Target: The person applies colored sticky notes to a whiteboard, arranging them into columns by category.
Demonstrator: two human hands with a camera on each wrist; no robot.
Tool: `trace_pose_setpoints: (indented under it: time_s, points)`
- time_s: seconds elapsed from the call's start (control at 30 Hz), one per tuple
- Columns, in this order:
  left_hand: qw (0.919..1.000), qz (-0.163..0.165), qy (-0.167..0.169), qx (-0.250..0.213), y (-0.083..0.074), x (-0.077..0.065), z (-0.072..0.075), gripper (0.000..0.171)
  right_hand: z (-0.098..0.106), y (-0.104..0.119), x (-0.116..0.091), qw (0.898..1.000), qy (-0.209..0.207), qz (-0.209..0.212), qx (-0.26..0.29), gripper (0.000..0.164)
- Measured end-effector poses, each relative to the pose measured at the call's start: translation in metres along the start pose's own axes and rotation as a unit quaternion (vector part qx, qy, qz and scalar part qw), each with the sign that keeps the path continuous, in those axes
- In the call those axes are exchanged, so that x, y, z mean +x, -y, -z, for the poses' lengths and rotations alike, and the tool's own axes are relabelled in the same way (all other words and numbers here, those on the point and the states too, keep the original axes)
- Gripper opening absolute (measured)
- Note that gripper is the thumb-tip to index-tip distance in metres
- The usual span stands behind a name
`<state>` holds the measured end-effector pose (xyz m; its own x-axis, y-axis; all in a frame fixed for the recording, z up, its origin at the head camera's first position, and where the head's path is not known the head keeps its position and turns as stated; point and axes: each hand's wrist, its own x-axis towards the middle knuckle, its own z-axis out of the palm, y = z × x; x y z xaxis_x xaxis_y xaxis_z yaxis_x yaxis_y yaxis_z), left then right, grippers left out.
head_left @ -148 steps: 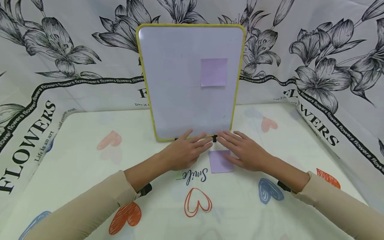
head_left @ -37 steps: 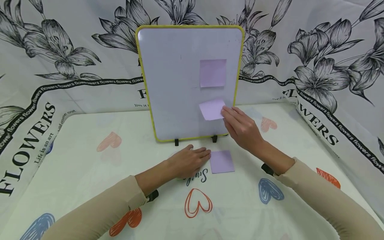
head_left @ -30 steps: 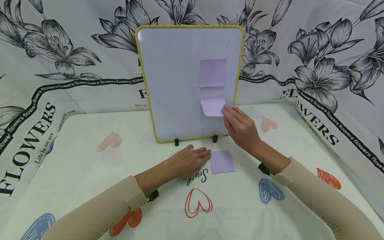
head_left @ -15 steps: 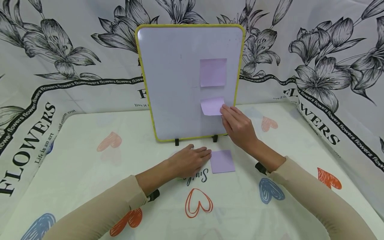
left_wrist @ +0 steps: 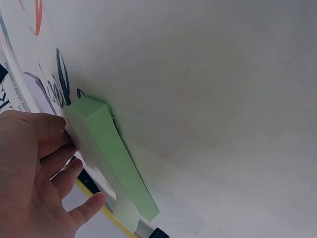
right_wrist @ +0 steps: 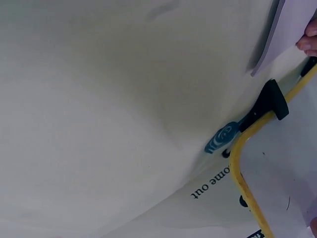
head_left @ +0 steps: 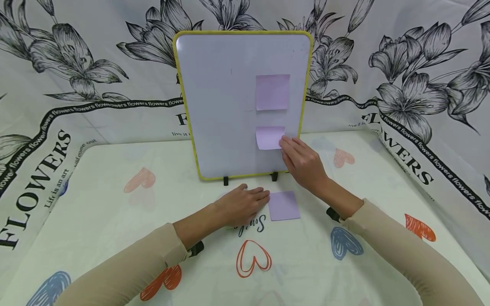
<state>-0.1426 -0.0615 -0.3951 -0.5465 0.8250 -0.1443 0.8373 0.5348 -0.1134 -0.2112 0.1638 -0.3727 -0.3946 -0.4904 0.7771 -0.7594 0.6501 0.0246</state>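
At the lower right of the whiteboard (head_left: 222,106), my right hand (head_left: 305,163) pinches the right edge of a purple sticky note (head_left: 269,138) against the board; the note's lower part curls outward. Another purple sticky note (head_left: 272,92) sticks flat above it. My left hand (head_left: 242,206) rests low over the table with fingers extended, fingertips right at the left edge of a purple sticky note pad (head_left: 284,206). In the left wrist view, a green sticky note pad (left_wrist: 111,144) lies beside the left hand's fingers (left_wrist: 64,176); the head view hides it beneath that hand.
The yellow-framed board stands upright on black feet (head_left: 226,181) near the back of the table. A white cloth (head_left: 95,204) with printed hearts covers the tabletop. Flower-printed fabric (head_left: 84,63) hangs behind.
Since the earliest frame, my right hand has risen from the table to the board with a purple note. Over the last second that note has straightened and settled slightly; my left hand stays put.
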Motion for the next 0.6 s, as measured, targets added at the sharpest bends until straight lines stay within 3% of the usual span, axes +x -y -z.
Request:
trace_pose_setpoints:
  time_s: [0.6]
  points:
    - [0.9998, -0.009, -0.012, 0.012, 0.0029, 0.0010, 0.0017, 0.048, -0.0005, -0.0018, -0.0023, 1.000, 0.012, 0.020, -0.009, 0.026]
